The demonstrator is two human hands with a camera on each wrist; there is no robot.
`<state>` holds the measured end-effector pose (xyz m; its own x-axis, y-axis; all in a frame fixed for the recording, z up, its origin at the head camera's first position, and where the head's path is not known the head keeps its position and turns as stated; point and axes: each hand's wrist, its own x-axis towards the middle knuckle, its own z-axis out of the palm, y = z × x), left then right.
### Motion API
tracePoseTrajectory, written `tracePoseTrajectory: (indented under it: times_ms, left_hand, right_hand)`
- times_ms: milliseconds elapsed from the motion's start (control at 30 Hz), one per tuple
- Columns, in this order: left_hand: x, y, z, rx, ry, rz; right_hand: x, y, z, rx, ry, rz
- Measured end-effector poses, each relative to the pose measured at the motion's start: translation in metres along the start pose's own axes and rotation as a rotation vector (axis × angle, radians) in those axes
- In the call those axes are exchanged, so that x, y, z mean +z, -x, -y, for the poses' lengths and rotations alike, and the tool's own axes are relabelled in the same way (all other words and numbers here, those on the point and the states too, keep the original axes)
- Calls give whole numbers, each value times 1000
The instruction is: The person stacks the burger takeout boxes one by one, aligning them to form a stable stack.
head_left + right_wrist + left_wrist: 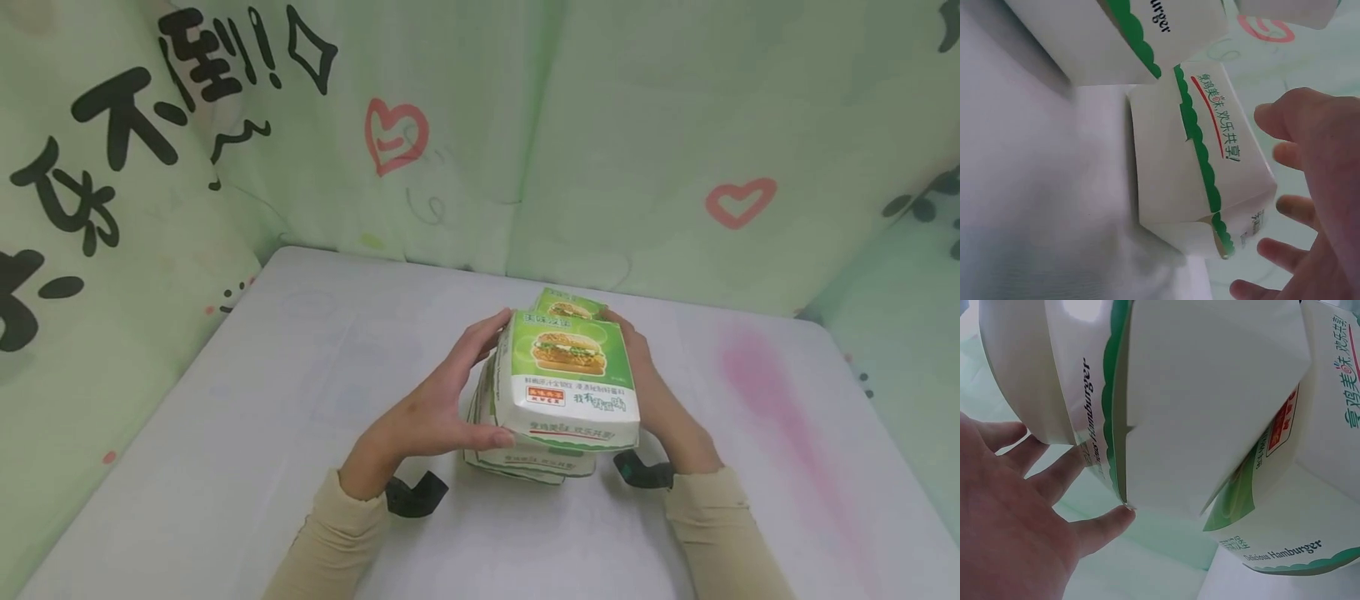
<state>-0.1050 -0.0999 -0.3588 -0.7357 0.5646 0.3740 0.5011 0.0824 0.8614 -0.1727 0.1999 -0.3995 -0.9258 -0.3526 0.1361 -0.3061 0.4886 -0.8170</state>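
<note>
A green-and-white hamburger box (567, 375) tops a stack, lying above and slightly right of the lower boxes (517, 462) in the head view. At its left side my left hand (442, 408) holds it, thumb at the front lower edge and fingers along the side. In the left wrist view the thumb tip touches a corner of this carton (1210, 394). My right hand (648, 375) is at the stack's right side, partly hidden by the top box. Its fingers (1294, 253) are spread beside another hamburger box (1210, 150) standing on the table in the right wrist view.
One more hamburger box (573, 305) shows behind the stack. The white table (360, 350) carries a pink stain (757, 367) on the right. Green fabric (637, 125) with drawn hearts and black characters hangs round the back and sides. Black bands (416, 496) are at both wrists.
</note>
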Motion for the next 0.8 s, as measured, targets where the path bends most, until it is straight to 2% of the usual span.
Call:
tracePoseTrajectory:
  times_ms: [100,200,333,567,700,800]
  left_hand:
    - [0,0,0,-6,2,1]
    - [0,0,0,-6,6,-1]
    - [0,0,0,-11,4,-1]
    - [1,2,0,-27,-3,-1]
    - [0,2,-1,-32,-2,-2]
    - [0,2,0,-34,2,1]
  right_hand:
    - [2,1,-2,-9,-71,15]
    - [2,1,-1,-23,-59,0]
    - [1,0,2,28,-51,2]
    - [1,-5,4,197,-47,-23]
    - [-2,-18,1,368,-38,-82]
    - [-1,-26,-3,456,-109,-100]
